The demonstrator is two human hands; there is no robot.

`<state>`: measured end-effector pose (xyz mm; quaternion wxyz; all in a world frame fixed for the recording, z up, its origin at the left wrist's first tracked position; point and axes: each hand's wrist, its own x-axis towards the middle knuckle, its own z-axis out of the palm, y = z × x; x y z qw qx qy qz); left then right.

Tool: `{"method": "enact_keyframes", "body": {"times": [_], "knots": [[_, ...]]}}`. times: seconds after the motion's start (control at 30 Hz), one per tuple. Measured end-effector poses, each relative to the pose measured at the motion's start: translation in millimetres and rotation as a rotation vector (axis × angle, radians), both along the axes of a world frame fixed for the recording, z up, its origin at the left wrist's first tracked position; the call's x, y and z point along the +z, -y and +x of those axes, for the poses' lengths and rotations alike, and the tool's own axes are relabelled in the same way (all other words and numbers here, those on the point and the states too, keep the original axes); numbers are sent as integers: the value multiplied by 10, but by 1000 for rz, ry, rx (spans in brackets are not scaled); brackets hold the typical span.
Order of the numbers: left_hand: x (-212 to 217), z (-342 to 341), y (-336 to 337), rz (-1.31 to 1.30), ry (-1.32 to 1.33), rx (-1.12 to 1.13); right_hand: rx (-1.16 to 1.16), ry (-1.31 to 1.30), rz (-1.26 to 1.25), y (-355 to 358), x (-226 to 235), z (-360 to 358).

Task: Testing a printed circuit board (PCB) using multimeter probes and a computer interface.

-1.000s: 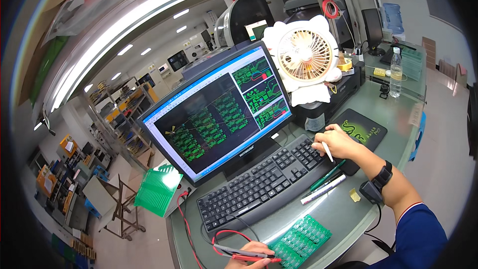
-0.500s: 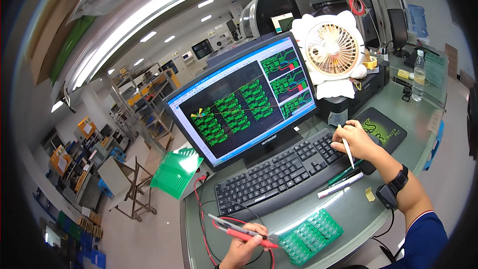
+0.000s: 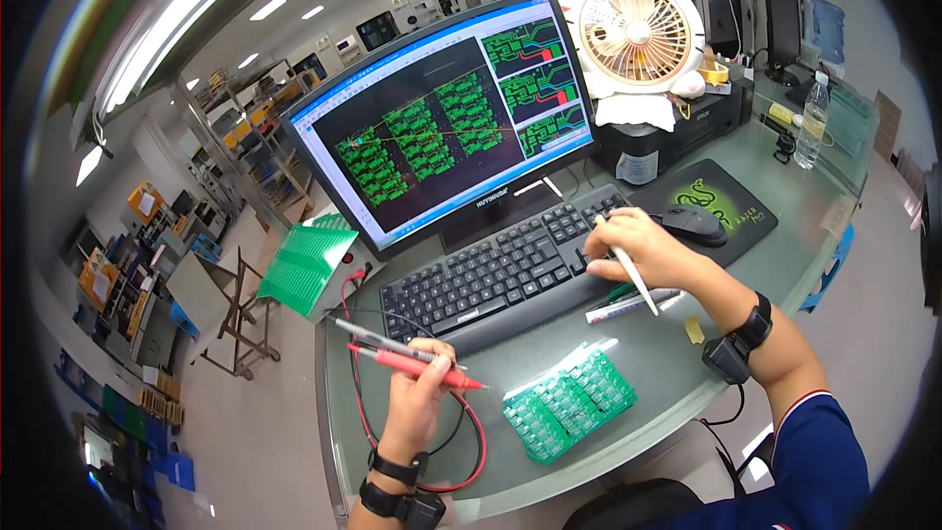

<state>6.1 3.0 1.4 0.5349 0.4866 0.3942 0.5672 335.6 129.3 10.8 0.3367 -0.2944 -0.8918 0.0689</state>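
Observation:
A red and a black test probe [image 3: 417, 365] lie together in my left hand [image 3: 417, 402], its fingers closed round them. The red tip points right, just short of the left edge of a green circuit board panel [image 3: 569, 402] on the table. My right hand [image 3: 643, 250] is over the right end of the black keyboard [image 3: 491, 280], pinching a slim white pointed tool [image 3: 633, 280] that slants down toward me. Whether its fingertips touch the keys I cannot tell. Behind the keyboard, the monitor [image 3: 432, 142] shows a green circuit layout.
A black mouse [image 3: 695, 225] rests on a mouse pad [image 3: 746, 211] to the right. A white marker [image 3: 628, 306] lies below the keyboard. Green ribbed board [image 3: 309, 263] stands left; a white fan [image 3: 638, 34] and a bottle [image 3: 811, 123] are farther back. Red and black leads loop [image 3: 481, 442] beside my left wrist.
The view has tipped downward. My left hand has drawn the probes slightly away from the panel's left edge. My right hand has shifted left and nearer me, uncovering the mouse.

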Motion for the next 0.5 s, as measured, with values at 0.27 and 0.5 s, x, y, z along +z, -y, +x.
{"method": "enact_keyframes", "body": {"times": [0.27, 0.5], "knots": [[-128, -53, -146, 84, 9, 82, 427, 206, -181, 646, 113, -591], [-201, -165, -71, 99, -24, 129, 502, 474, -85, 1115, -54, -797]]}}
